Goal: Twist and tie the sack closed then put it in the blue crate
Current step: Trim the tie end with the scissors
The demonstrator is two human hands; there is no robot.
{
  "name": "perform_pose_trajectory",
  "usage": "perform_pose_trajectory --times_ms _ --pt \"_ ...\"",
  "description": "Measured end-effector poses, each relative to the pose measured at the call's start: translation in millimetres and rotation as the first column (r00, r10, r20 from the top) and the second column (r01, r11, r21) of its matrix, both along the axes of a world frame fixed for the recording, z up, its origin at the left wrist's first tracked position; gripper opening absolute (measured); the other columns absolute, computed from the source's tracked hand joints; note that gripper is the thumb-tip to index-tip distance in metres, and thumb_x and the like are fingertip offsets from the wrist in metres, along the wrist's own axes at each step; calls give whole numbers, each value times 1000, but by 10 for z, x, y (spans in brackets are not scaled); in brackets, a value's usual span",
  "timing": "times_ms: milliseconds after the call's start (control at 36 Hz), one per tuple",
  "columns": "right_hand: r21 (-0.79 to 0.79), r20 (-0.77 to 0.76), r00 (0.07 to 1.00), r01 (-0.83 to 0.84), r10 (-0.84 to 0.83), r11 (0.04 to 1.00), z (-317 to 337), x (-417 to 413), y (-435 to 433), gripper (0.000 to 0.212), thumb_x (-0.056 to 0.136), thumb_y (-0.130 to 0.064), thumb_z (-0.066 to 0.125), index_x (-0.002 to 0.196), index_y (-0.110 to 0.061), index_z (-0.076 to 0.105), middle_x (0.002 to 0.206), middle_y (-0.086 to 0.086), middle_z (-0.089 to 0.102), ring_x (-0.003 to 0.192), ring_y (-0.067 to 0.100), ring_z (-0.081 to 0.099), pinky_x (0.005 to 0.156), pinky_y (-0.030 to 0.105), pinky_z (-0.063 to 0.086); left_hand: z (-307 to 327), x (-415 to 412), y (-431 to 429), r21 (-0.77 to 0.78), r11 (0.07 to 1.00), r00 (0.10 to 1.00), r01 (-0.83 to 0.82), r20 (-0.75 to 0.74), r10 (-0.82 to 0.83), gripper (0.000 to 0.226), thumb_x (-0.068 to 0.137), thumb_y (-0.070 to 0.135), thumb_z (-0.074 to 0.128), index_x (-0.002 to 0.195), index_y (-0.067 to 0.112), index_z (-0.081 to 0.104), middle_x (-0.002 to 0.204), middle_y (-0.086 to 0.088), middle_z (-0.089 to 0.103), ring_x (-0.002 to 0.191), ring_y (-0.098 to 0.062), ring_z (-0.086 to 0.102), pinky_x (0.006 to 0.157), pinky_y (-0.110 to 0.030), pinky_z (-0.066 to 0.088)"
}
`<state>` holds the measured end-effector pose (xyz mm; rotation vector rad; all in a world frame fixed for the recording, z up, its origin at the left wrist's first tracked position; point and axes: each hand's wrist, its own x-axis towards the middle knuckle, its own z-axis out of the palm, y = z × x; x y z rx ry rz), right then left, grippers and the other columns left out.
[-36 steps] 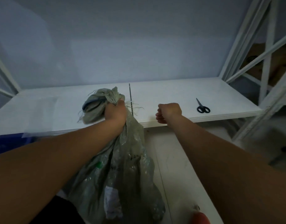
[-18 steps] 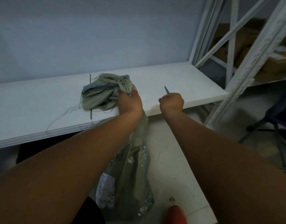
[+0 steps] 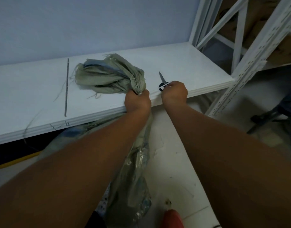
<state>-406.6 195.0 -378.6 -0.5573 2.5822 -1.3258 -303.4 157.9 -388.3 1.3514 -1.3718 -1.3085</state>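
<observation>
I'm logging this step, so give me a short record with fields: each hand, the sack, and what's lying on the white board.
left hand: grips the twisted neck of the sack at the white board front edge
right hand: curled, pinching a white strip beside the scissors
sack: top bunched on the board, body hanging below; no tie seen
scissors: flat on the board, blades closed
gray rod: on the board, left of the sack
blue crate: not in view

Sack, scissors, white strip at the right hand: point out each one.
sack (image 3: 108, 78): head view, on its bunched, frayed mouth.
scissors (image 3: 161, 77): head view, on the blade.
white strip (image 3: 164, 85): head view, mid-length, across the scissors' handle.
</observation>
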Motion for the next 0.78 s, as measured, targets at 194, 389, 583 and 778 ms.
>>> perform_pose_trajectory --times_ms 194,389,583,778 --pt "136 -82 997 2 9 991 -89 -113 -142 20 91 -20 64 107 -10 71 112 10 70 110 30 64 78 29 52 -43 -136 25 -43 996 995 -78 54 80 28 91 23 60 115 8 63 113 -8 68 106 -26 63 85 -27 42" --pt "242 -16 999 -39 44 969 124 -115 -121 13 88 -16 69 93 -13 57 90 3 61 94 25 70 68 27 46 -28 -102 62 -53 995 997 -80 -6 80 34 95 26 62 121 5 61 119 -9 67 112 -24 61 86 -22 38" --pt "166 16 995 -95 94 981 80 286 -123 16 88 -24 64 93 -9 67 94 6 70 83 26 70 71 30 55 218 278 27 30 994 992 -102 -72 104 41 95 36 64 122 5 63 123 -11 67 114 -26 61 83 -20 37" --pt "-209 469 871 -52 147 977 374 984 -229 16 75 -13 77 83 -4 67 80 13 71 61 23 69 58 32 60 678 865 -62 -7 996 994 -83 -73 83 41 97 42 58 124 12 61 123 -6 66 114 -25 61 91 -25 41"
